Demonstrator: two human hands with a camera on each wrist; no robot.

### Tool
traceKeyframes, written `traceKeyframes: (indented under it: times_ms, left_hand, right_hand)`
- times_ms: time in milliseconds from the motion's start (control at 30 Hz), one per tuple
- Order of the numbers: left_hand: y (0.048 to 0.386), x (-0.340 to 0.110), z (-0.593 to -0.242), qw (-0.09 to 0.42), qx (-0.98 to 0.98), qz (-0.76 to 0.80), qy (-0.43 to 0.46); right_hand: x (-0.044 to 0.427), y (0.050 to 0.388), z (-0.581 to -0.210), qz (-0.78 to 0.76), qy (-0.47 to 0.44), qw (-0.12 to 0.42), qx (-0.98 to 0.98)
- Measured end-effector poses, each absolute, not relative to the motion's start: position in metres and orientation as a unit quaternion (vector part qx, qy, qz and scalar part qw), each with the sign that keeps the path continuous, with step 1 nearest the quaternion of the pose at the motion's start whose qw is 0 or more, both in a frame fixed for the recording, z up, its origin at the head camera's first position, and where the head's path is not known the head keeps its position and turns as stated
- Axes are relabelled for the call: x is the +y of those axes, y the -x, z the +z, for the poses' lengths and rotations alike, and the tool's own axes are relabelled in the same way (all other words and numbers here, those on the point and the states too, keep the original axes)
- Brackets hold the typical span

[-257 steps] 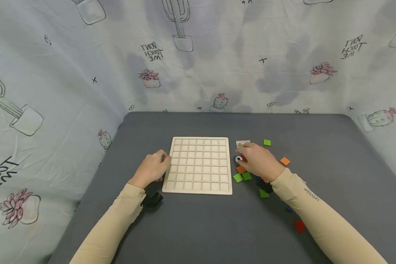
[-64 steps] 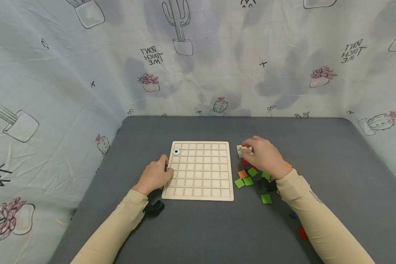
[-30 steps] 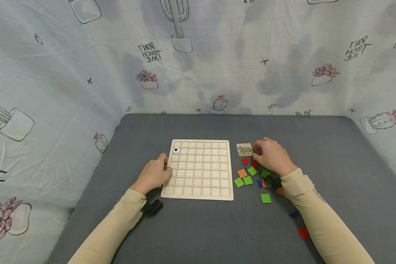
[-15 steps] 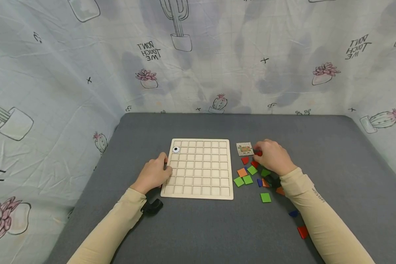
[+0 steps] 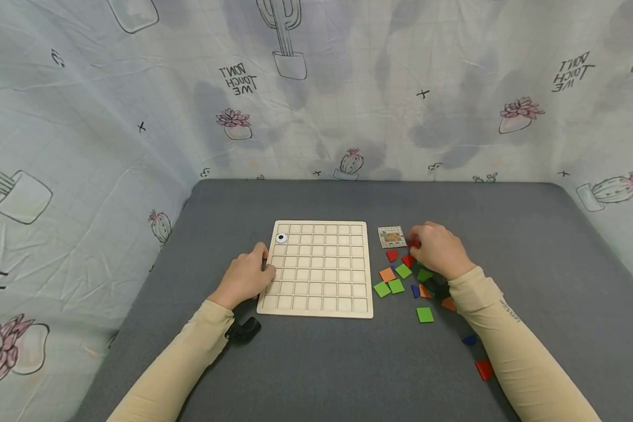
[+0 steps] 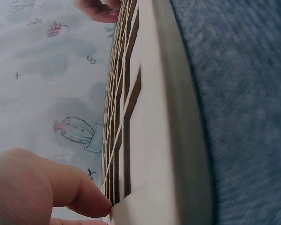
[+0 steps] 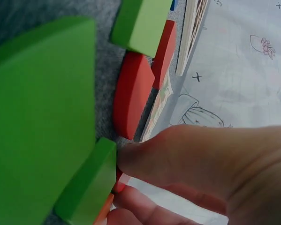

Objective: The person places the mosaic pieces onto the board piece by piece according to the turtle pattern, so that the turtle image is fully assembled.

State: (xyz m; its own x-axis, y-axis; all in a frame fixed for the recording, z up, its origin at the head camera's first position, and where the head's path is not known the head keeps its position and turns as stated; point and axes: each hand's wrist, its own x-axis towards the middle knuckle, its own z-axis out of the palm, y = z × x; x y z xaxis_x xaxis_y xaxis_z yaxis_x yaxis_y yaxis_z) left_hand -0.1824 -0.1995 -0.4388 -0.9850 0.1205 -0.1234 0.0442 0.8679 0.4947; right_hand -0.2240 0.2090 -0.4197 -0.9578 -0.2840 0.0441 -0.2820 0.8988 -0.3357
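A pale wooden grid board [image 5: 316, 312] lies on the table, with one round white piece with a black dot [image 5: 281, 238] in an upper-left cell. My left hand [image 5: 244, 275] holds the board's left edge, thumb and fingers curled at the rim; the left wrist view shows a fingertip against the edge. My right hand [image 5: 438, 249] pinches a red piece [image 7: 121, 181] between thumb and fingers, just right of a small printed picture card [image 5: 392, 237]. More red pieces [image 7: 133, 96] and green pieces [image 7: 41, 117] lie close by the right hand.
Several loose coloured pieces lie right of the board, among them an orange square [image 5: 387, 275], a green square [image 5: 424, 315], a blue piece [image 5: 470, 340] and a red piece [image 5: 484, 370]. Some are partly hidden by the right wrist. A printed cloth [image 5: 390, 88] hangs behind the grey table [image 5: 316, 375].
The white dotted piece, by the right hand at first, now sits on the board. The right hand has moved right off the card and holds a red piece. The left hand stays at the board's edge.
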Motion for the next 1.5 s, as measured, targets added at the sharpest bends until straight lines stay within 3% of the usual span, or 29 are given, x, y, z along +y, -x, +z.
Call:
traceKeyframes:
  times_ms: [833, 1500]
  left_hand:
    - [0.181, -0.201, -0.434, 0.074, 0.964, 0.252, -0.047]
    - [0.183, -0.199, -0.435, 0.074, 0.966, 0.243, -0.042]
  right_hand:
    - [0.204, 0.226, -0.416, -0.183, 0.176, -0.008, 0.967]
    - [0.171, 0.222, -0.408, -0.243, 0.232, -0.031, 0.941]
